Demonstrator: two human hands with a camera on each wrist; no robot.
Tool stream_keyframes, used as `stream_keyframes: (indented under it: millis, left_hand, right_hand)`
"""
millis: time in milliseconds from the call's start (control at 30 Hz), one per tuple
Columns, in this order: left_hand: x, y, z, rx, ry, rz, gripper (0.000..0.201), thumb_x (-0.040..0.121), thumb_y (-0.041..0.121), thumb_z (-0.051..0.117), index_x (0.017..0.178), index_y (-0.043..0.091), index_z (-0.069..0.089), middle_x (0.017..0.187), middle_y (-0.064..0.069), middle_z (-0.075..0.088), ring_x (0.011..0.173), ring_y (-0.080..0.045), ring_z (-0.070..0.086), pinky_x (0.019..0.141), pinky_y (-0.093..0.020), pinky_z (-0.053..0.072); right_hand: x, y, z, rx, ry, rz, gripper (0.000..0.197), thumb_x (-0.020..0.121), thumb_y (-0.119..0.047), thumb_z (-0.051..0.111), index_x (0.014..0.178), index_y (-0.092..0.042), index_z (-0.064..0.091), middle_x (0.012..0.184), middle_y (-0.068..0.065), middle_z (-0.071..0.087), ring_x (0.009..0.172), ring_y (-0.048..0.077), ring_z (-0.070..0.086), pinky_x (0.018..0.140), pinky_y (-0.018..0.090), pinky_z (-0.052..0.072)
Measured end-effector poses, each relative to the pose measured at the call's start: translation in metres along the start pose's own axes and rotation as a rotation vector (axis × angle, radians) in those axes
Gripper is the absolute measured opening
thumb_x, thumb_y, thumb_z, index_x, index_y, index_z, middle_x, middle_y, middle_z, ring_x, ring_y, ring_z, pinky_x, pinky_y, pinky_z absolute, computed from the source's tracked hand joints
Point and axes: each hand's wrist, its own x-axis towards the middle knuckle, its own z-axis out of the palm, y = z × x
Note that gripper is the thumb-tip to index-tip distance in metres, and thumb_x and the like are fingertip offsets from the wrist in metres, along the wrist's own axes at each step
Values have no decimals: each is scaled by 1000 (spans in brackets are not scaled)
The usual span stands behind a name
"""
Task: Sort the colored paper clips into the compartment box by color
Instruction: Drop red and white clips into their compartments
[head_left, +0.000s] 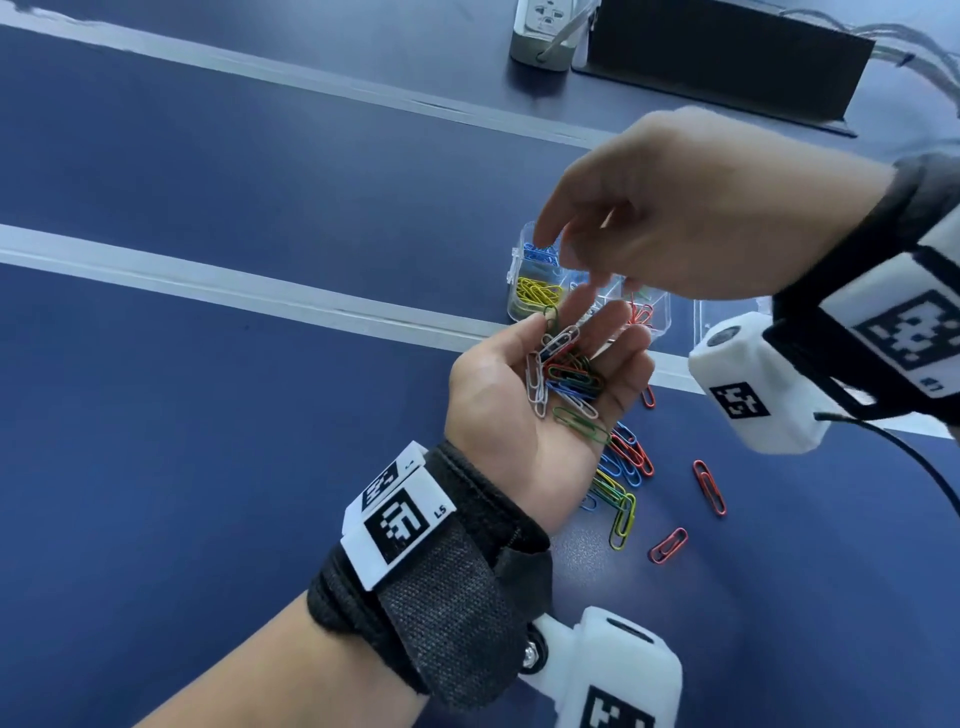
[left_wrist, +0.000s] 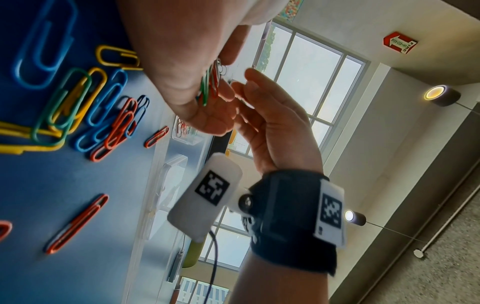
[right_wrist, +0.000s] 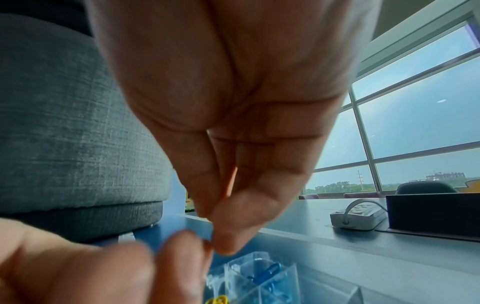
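Observation:
My left hand (head_left: 592, 327) is palm up and cups a pile of mixed paper clips (head_left: 563, 376), white, green, red and blue, with fingers curled round it. Just beyond stands the clear compartment box (head_left: 662, 325), holding blue clips (head_left: 540, 254), yellow clips (head_left: 537, 293) and red clips (head_left: 641, 314) in separate cells. My right hand (head_left: 587, 249) hangs above the box and the pile with fingers pointing down. The index finger is over the blue cell (right_wrist: 267, 271). No clip shows between the right fingertips (right_wrist: 226, 242). From below, the left hand (left_wrist: 182, 61) encloses the clips (left_wrist: 210, 82).
Loose clips of several colours (head_left: 623, 467) lie on the blue table under my left hand, with two red ones (head_left: 709, 486) (head_left: 667, 544) to the right. A clear lid (head_left: 727, 312) sits right of the box. A power strip (head_left: 545, 36) and black panel (head_left: 727, 57) stand at the far edge.

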Motion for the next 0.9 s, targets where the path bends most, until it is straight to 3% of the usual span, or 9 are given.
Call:
stream_keyframes:
  millis: [100,133,233,333,467,600,733,900]
  left_hand:
    - [-2,0,1,14,-35,-11,31,92,19,34,97,4,62,89,-14,68,86,-30,65,85,-39,51]
    - [-2,-1,2,14,-41,-11,32,92,19,35,94,3,62,87,-15,68,87,-32,65,88,-41,49]
    - [-4,-2,3,24,-49,0,36,93,20,36,88,0,66,88,-16,69,85,-33,66,91,-47,48]
    - [-5,-2,3,21,-69,-9,34,94,22,34,106,4,61,109,-18,65,103,-33,61,96,-51,44]
    - [-5,-3,5,26,-55,-12,30,93,21,36,101,4,59,103,-14,60,101,-28,53,102,-52,39]
    - [-5,-4,4,52,-69,-23,35,94,22,35,106,2,62,112,-18,64,112,-32,59,103,-52,38]
    - [-5,-4,3,56,-101,-20,44,94,23,32,101,-2,67,112,-19,66,112,-32,60,101,-50,39]
    - [-4,-2,3,64,-82,-3,40,92,22,34,108,0,63,121,-17,63,110,-31,59,97,-47,43]
  right_hand:
    - [-12,6,-1,19,6,-58,24,84,-20,57,94,-36,70,74,-15,64,63,-5,54,60,6,38]
    - [-16,8,0,25,-1,-77,21,83,-22,59,93,-37,71,71,-17,63,62,-7,53,59,5,37]
    - [-28,12,2,12,-45,-133,18,79,-27,61,90,-35,72,76,-13,66,67,1,58,63,12,39]
    - [-37,17,9,-42,-65,-186,17,75,-30,66,90,-36,71,74,-12,65,66,2,56,60,9,35]
    - [-42,23,21,-51,-16,-222,15,76,-27,67,89,-29,73,77,-7,65,63,10,53,64,24,42]
    - [-46,26,23,-32,34,-232,18,72,-28,57,81,-26,73,70,-5,67,60,13,57,63,24,44]
    - [-50,30,21,42,77,-240,21,73,-27,57,86,-25,73,70,-8,70,60,9,59,63,22,47]
    - [-54,31,24,78,13,-264,22,78,-23,50,88,-30,69,78,-6,68,65,9,58,65,25,46]
